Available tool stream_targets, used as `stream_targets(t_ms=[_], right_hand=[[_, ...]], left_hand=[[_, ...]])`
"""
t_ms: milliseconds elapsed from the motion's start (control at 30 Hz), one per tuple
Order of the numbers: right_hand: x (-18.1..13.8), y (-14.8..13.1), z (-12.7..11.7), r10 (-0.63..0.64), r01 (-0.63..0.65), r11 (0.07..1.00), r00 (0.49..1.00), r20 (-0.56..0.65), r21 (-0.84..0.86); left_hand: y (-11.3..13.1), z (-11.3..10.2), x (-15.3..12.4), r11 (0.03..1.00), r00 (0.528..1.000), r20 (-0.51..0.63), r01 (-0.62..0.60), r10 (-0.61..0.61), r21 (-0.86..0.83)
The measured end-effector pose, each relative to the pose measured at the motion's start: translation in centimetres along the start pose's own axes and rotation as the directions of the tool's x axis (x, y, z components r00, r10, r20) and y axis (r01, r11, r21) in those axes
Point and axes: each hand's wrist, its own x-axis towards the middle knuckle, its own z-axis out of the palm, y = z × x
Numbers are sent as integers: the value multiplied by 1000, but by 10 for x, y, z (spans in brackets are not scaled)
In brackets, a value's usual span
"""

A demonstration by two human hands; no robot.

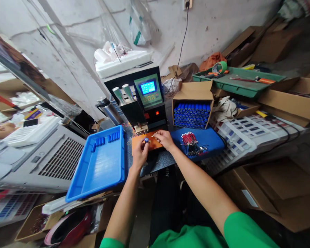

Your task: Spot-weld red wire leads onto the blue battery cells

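Over the orange work plate (136, 148), my left hand (140, 154) is closed around a blue cylindrical battery cell (146, 140), one end of it showing above the fingers. My right hand (165, 140) pinches a thin lead (153, 136), its pale tip pointing left toward the cell; the rest is hidden by the fingers. Just behind the cell are the electrodes (142, 128) of a spot welder (131, 112) with a lit blue screen (148, 86). A bundle of red and black wire leads (189, 142) with white connectors lies on a blue pad (212, 139) to the right.
At left, a blue tray (100, 182) contains several blue cells. An open cardboard box (193, 90) packed with cells stands behind the pad. A steel flask (110, 111) stands beside the welder. A green tray (244, 82) with tools and tape is at the back right.
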Motion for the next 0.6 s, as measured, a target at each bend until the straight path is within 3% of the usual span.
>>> stream_targets(t_ms=[167,367,600], right_hand=[[1,2,2,-23,23,999,1000,-10,-29],[2,2,3,-47,47,999,998,-33,-21],[2,2,4,-43,41,998,998,-34,-52]], left_hand=[[7,-8,11,998,994,-93,64,-62,17],[6,-5,22,999,999,-24,42,-42,-13],[5,-1,21,995,1000,-21,23,-21,96]])
